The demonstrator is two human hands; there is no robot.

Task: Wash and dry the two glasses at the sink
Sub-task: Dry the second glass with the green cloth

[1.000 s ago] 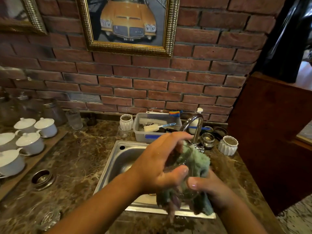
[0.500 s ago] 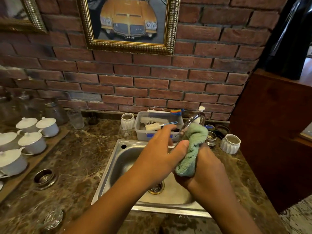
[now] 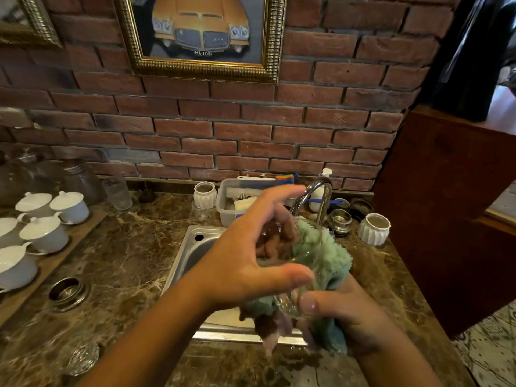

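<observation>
Now the fluffy green cloth (image 3: 332,255), bunched high a moment ago, wraps our clear drinking glass (image 3: 304,256) above the steel sink (image 3: 190,243), left hand (image 3: 243,263) loosely pinching its side, right hand (image 3: 349,311) clutching cloth beneath, so we judge drying underway.

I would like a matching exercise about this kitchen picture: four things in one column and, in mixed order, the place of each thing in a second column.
Things
1. green cloth
2. white lidded cups
3. framed car picture
4. plastic tub with brushes

Places
A. on the brick wall
B. behind the sink, against the wall
C. on a wooden tray at the left
D. held with a glass above the sink

Pairs: 1-D, 2-C, 3-A, 4-B
</observation>
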